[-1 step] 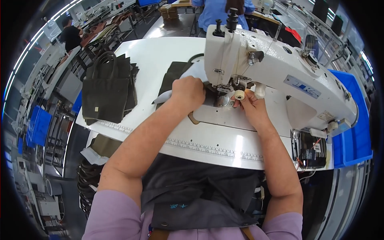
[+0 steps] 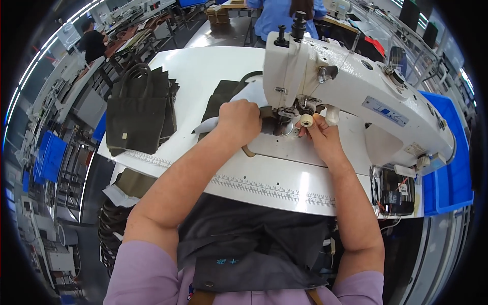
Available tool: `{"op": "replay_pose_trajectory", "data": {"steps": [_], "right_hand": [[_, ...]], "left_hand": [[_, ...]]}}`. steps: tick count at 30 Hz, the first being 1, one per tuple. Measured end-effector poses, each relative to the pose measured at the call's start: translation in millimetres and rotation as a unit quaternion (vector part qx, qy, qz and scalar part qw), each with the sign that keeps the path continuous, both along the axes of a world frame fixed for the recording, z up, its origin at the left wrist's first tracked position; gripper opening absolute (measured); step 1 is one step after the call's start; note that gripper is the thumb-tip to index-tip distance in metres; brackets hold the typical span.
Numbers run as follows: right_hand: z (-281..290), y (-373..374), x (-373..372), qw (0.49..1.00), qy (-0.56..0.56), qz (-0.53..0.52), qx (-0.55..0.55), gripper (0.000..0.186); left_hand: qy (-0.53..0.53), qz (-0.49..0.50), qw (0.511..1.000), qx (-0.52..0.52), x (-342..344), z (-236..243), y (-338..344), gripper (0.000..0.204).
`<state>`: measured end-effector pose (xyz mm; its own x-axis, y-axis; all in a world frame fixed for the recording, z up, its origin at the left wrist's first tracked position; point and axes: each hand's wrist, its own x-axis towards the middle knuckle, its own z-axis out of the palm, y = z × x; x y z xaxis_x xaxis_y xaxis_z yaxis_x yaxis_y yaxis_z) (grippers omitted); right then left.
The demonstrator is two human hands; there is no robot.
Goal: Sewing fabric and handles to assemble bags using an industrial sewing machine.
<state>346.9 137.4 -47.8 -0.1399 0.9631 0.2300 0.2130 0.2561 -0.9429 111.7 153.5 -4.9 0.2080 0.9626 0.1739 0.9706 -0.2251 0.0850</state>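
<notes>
Slanting lengthwise up-right, pale cloth (image 2: pixel 252 93); left hand (image 2: pixel 239 121) clenching it; right hand (image 2: pixel 324 135), grip unclear.

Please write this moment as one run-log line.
left hand: curled at pale fabric, grip unclear | right hand: beside cream knob, sewing machine | dark bag stack: table's left

— Describe the counter (image 2: pixel 188 68).
— Looks white and glossy, with a ruler scale (image 2: pixel 274 191) along the near edge.
— Carries what on the left?
— Holds a stack of dark bag pieces (image 2: pixel 136 122), looped handles (image 2: pixel 147 84) toward the far side.
— And farther right?
— Bears dark fabric (image 2: pixel 222 92) in the middle, beside a white sewing machine (image 2: pixel 351 73), plus a dark boxy item (image 2: pixel 394 190) at the right end, too unclear to name.
</notes>
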Motion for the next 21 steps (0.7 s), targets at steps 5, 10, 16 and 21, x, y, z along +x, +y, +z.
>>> {"op": "replay_pose_trajectory", "data": {"steps": [5,10,16,21], "right_hand": [[5,-7,-3,0.999,-0.034,0.005,-0.028,0.034],[10,-11,-6,0.991,-0.129,0.022,-0.026,0.031],[9,-34,-16,0.983,-0.166,0.059,0.047,0.024],[20,-62,-39,0.953,-0.217,0.082,0.196,0.015]], "left_hand": [[0.012,0.005,0.999,0.033,-67,-8,-57,0.029],[-0.006,-0.075,0.993,-0.092,-85,-1,-140,0.020],[-0.302,-0.172,0.937,-0.035,-112,7,-158,0.056],[-0.223,-0.041,0.974,0.031,-115,-21,-139,0.074]]}}
